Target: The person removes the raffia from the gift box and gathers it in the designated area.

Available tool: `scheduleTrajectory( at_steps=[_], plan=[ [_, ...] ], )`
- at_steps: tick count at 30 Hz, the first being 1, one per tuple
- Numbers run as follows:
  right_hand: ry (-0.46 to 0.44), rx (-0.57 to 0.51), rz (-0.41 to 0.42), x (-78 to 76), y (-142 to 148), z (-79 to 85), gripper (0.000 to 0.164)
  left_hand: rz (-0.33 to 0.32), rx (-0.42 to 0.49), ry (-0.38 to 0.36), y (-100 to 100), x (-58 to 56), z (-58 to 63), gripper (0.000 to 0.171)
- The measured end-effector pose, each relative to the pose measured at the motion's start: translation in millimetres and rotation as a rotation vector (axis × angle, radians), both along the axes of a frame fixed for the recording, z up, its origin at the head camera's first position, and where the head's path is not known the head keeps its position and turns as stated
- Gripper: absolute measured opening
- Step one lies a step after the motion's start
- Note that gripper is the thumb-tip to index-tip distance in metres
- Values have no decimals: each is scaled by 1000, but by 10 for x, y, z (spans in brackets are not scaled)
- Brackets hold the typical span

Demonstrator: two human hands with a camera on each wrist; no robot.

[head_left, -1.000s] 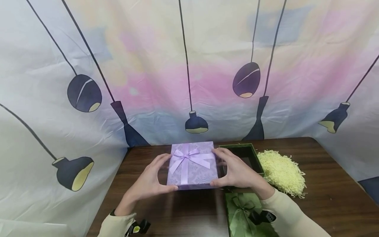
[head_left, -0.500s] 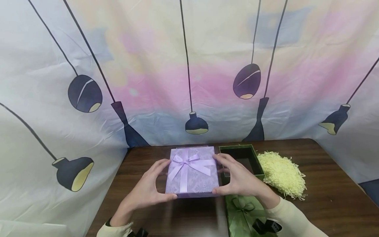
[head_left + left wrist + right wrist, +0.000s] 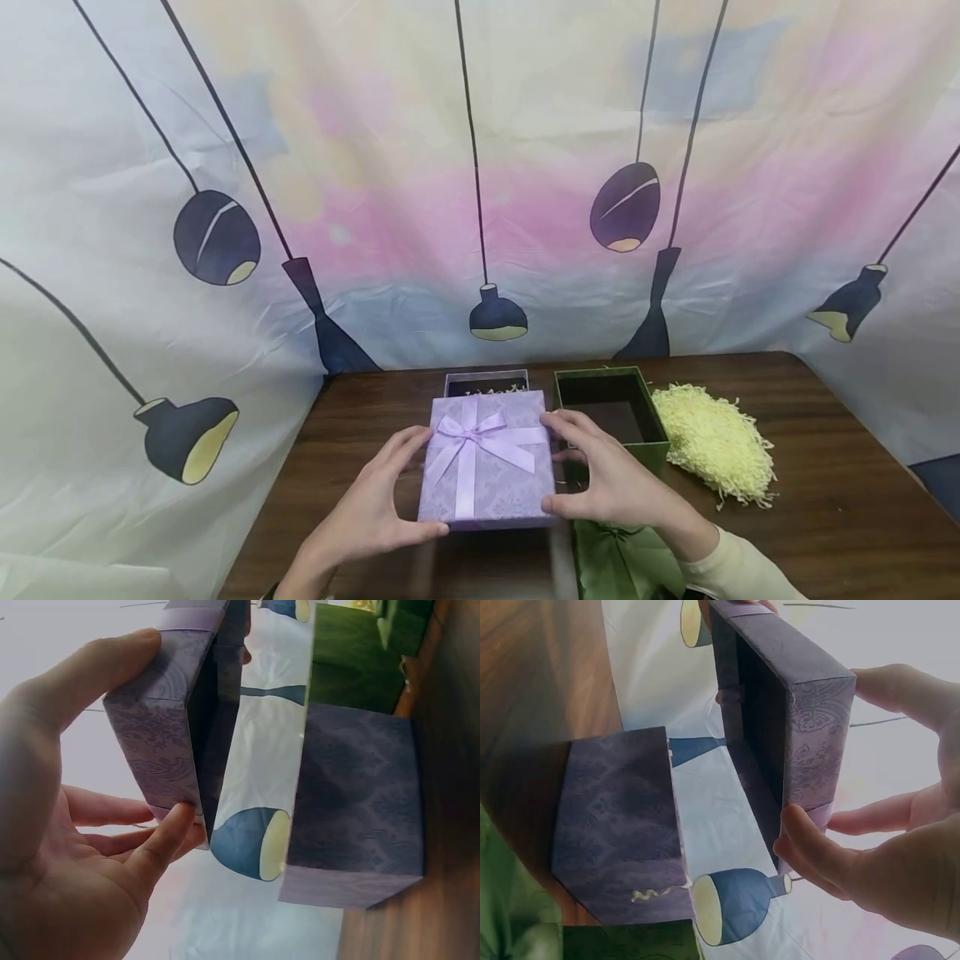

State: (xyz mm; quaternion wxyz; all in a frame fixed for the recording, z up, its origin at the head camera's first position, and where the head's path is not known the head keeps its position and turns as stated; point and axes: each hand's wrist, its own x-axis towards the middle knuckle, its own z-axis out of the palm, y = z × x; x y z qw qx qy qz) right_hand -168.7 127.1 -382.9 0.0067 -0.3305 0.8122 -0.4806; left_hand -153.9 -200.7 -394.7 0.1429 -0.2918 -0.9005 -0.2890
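Note:
Both hands hold a purple patterned gift box lid (image 3: 491, 467) with a lilac ribbon bow, raised off the table. My left hand (image 3: 375, 496) grips its left edge, thumb at the near corner and fingers at the far one. On the opposite edge my right hand (image 3: 607, 471) grips it the same way. The wrist views show the lid's hollow underside, apart from the purple box base (image 3: 356, 795) standing on the table. In the head view the lid hides most of that base (image 3: 487, 383); pale shreds show inside its far part.
A green box base (image 3: 611, 408) stands right of the purple one, its inside dark. Beside it lies a heap of pale yellow shredded paper (image 3: 716, 442). A green lid with a bow (image 3: 626, 554) lies nearer, under the right forearm. Behind the brown table (image 3: 810, 467) hangs a printed cloth.
Both hands have drawn the purple lid toward the person, and the far part of the purple base has come into sight behind it. The green box and shredded paper have stayed put.

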Motion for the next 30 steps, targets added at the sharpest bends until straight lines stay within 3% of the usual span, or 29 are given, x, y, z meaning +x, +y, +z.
scheduleTrajectory(
  at_steps=[8,16,26,30],
  plan=[
    [-33,10,-15,109,-60,-124,90,45,-34,-29,-28,142,-130,105],
    [-38,31,-25,163,-32,-167,89,42,-17,-51,5,171,-207,106],
    [-112,91,8,298,-21,-204,94,53,-16,-241,22,294,-223,105],
    [-130,119,5,323,-18,-207,95,49,-32,-368,42,320,-177,107]
  ],
)
